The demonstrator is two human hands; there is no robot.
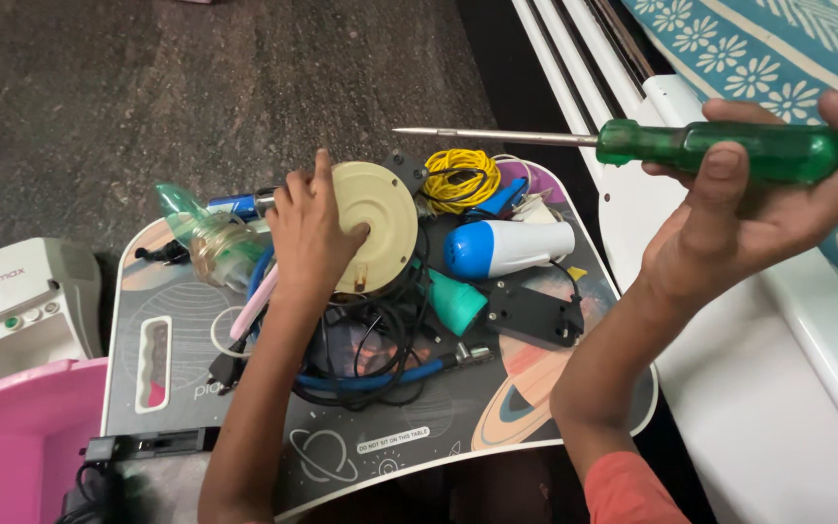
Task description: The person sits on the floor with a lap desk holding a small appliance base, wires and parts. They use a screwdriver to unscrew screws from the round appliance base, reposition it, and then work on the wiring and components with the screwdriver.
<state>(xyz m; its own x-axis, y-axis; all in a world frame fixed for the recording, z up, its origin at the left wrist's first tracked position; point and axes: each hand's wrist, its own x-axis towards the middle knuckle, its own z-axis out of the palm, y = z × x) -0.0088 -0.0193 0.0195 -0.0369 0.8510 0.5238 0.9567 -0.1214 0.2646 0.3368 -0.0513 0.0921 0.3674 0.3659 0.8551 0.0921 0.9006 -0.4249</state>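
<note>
My left hand [308, 231] rests on a cream round disc-shaped part [380, 213] in the middle of a small lap table [409, 442], fingers pressing its left rim. My right hand [758, 209] is raised at the right, shut around the green translucent handle of a screwdriver [720, 148]. Its metal shaft points left, above the table's far edge. Around the disc lie tangled black and blue cables [370, 374].
On the table lie a yellow wire coil [461, 178], a white-and-blue cylinder [508, 247], a teal cone [455, 301], a black plate [532, 314] and a clear green mask [208, 238]. A white machine [23, 301] and pink tub [16, 437] sit at left; a white frame [758, 388] at right.
</note>
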